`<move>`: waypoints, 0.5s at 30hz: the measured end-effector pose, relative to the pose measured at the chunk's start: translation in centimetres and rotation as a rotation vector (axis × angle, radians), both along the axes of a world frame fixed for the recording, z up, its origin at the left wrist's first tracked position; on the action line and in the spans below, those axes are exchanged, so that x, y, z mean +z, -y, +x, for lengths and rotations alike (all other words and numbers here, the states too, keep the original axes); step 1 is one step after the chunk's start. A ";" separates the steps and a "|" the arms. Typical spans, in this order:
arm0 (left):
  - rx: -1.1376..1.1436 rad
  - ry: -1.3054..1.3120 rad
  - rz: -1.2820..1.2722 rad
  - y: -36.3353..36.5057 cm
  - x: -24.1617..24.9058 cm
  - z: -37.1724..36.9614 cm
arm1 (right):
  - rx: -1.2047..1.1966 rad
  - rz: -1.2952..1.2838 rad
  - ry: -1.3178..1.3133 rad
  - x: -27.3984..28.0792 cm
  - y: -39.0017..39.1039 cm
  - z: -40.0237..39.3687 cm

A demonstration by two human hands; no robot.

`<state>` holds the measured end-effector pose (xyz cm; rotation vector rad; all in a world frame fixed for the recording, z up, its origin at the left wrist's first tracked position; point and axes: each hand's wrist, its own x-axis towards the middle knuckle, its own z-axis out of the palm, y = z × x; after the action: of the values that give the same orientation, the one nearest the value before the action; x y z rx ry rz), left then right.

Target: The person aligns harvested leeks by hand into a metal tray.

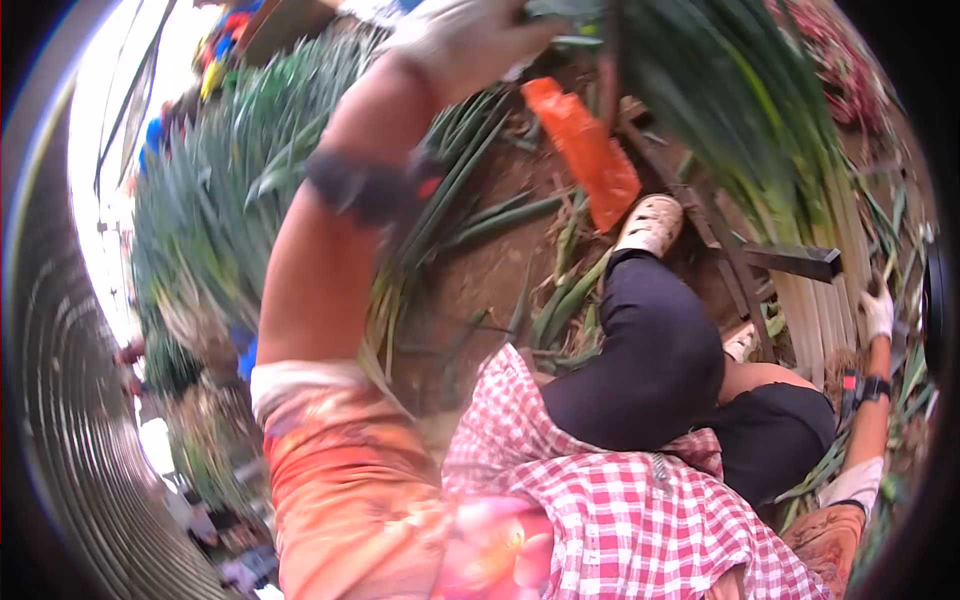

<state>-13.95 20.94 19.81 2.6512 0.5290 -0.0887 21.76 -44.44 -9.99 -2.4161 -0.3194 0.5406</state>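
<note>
A thick bundle of long green onions (740,130) lies across a narrow stand (790,260), its leaves toward the top and its pale stalks toward the lower right. My right hand (878,312), in a white glove, is at the outer edge of the pale stalks with its fingers against them. My left hand (465,45), also gloved, is raised at the top edge near the leaf ends. Its fingers are blurred and partly cut off, but look stretched out and apart, with nothing visible in them. An orange plastic bag (585,150) is below and right of it.
Many green onions (230,180) stand massed along the left, and loose ones (500,220) lie on the soil (470,290). My bent legs (650,350) and a light perforated shoe (652,225) are beside the stand. Reddish stalks (835,60) lie at upper right. Ribbed sheeting (70,400) curves along the left.
</note>
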 end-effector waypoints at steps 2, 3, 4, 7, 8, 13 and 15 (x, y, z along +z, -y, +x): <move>-0.020 0.246 0.365 -5.6 -2.8 -11.9 | -0.017 0.024 -0.094 -0.9 1.6 2.1; 0.082 0.162 0.474 -7.0 -4.7 -18.5 | 0.017 0.015 -0.076 -1.7 1.6 2.3; 0.229 0.004 0.491 -7.4 -6.0 -25.1 | -0.013 -0.085 -0.051 -0.5 0.0 1.8; 0.727 -0.375 0.215 -3.3 -10.8 -41.3 | -0.093 -0.139 -0.060 2.4 -2.3 0.7; 0.815 -0.534 0.147 -1.2 -12.3 -45.1 | -0.072 -0.164 -0.081 4.2 -3.7 -0.2; 1.186 -0.594 -0.208 4.4 -21.6 -55.4 | 0.191 -0.074 -0.109 8.3 -1.4 1.6; 1.352 -0.355 -0.321 3.8 -26.3 -58.0 | 0.229 -0.183 0.026 11.2 0.0 2.1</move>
<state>-71.91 17.12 -6.50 1.5078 2.0437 -0.1959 23.87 -44.40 1.16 -2.5812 -0.5865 0.6649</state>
